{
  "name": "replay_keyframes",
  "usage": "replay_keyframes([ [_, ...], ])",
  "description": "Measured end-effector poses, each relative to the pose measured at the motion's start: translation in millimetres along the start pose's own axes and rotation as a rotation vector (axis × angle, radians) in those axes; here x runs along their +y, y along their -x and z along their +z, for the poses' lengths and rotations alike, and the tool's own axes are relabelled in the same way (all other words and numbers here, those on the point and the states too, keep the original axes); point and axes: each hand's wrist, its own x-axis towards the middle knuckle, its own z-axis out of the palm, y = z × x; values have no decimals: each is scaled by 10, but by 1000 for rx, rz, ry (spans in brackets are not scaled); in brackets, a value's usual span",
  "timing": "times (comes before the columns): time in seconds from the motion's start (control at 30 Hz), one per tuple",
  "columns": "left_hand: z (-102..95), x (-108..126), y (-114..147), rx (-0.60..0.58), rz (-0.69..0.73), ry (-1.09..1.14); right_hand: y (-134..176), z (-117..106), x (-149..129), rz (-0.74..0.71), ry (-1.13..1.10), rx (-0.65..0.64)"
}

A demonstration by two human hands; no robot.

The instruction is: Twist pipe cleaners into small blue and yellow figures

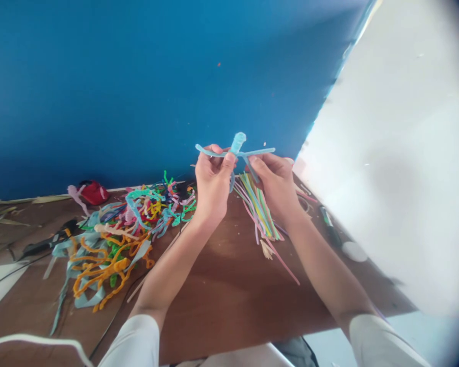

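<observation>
Above the table's back edge I hold a light blue pipe cleaner figure (238,142). It has a coiled upright top, and straight strands stick out to the left and right. My left hand (214,178) pinches it just below the coil, thumb in front. My right hand (273,178) is closed on a blue strand (251,168) of the same figure that slants downward. Another bent blue strand hangs partly hidden behind my left hand. Below my hands lies a bundle of straight pastel pipe cleaners (265,214), its upper end partly covered by my right hand.
Left on the brown table (214,295) is a tangled heap of coloured pipe cleaners (115,250). Near it are a red object (94,192), a black-handled tool (49,239) with a cord, and a white cable (42,338). A marker (326,216) lies right. Blue and white walls border the table.
</observation>
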Motion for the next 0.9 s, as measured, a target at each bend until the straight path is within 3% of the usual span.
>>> replay_keyframes([
  [0.13, -17, -4, -36, 29, -82, 22, -23, -96, 130, -448, 471, 216],
  [0.27, -26, -6, -51, 16, -169, 9, -110, -265, 248, -718, 767, 116],
  [0.37, -30, 1, -38, -18, -193, 6, -155, -328, 306, -779, 872, 36],
  [0.53, -18, -15, -10, -73, -142, -4, -132, -226, 265, -729, 779, 64],
  [0.63, -13, -24, -8, -86, -63, -38, -84, -114, 173, -552, 606, 100],
  [0.77, -24, -13, -16, -105, 8, -51, -31, -29, 59, -275, 355, 31],
  [0.9, -27, 5, -15, -100, -10, -59, -21, -29, 7, -171, 255, 0],
])
